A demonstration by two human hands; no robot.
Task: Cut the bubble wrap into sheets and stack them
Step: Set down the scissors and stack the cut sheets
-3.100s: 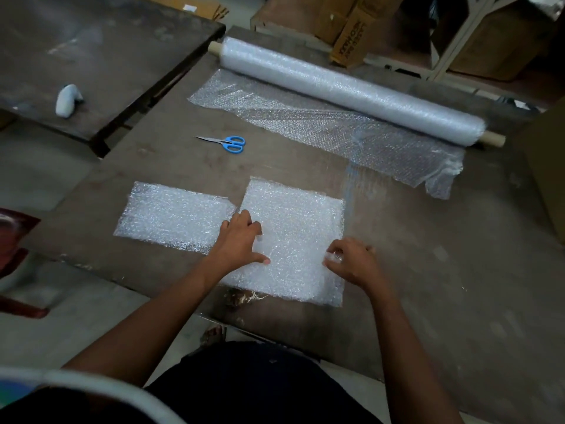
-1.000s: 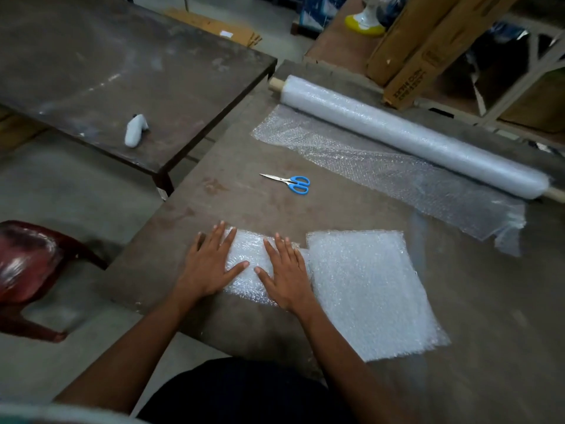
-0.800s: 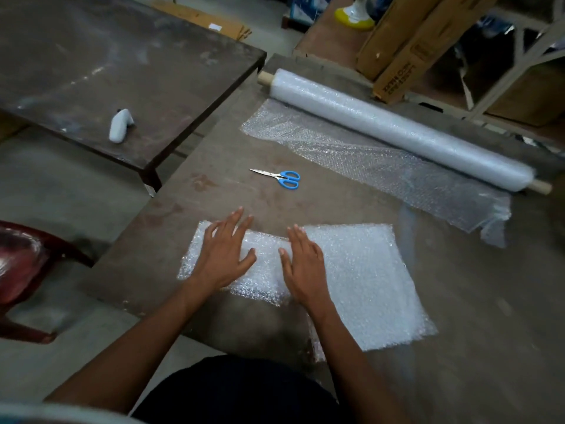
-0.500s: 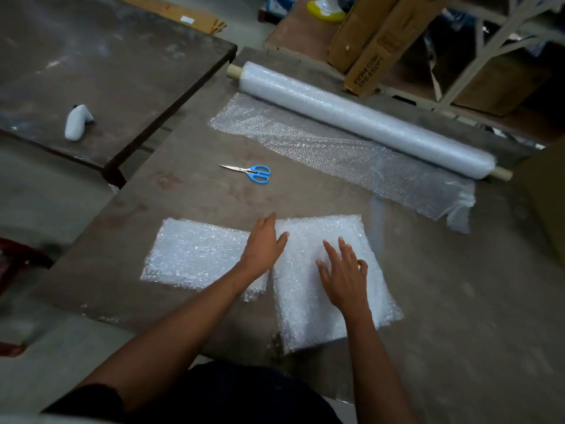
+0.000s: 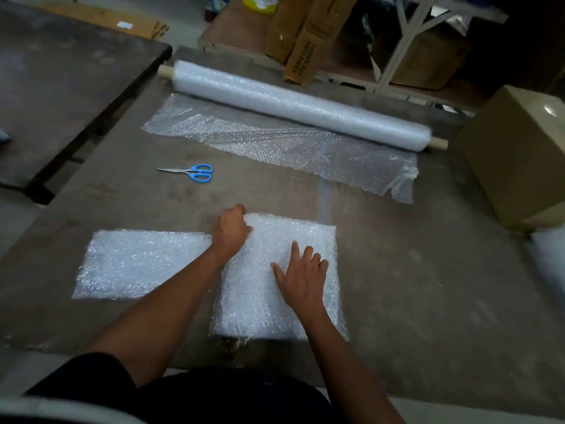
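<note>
A person is working over a dark worktable [image 5: 412, 270] at the centre of the frame, both bare arms reaching in from the lower edge. The left hand [image 5: 230, 231], fingers curled, is gripping the upper left corner of a cut bubble wrap sheet [image 5: 256, 301] lying just below the middle of the frame. The right hand [image 5: 301, 276] is pressing flat on that same sheet, fingers straight and slightly spread, holding nothing. A second cut sheet [image 5: 137, 263] is lying to the left, its right edge meeting the first sheet beneath the left wrist; whether the two overlap cannot be told. Blue-handled scissors [image 5: 192, 172] are resting shut on the table above and left of the hands, well apart from both sheets. Across the upper part of the frame the bubble wrap roll [image 5: 299, 108] is lying on its cardboard core, a loose length [image 5: 275, 142] spreading from it toward the viewer. A brown carton [image 5: 519, 154] is sitting at the right edge, and a second dark table [image 5: 61, 78] is filling the upper left.
</note>
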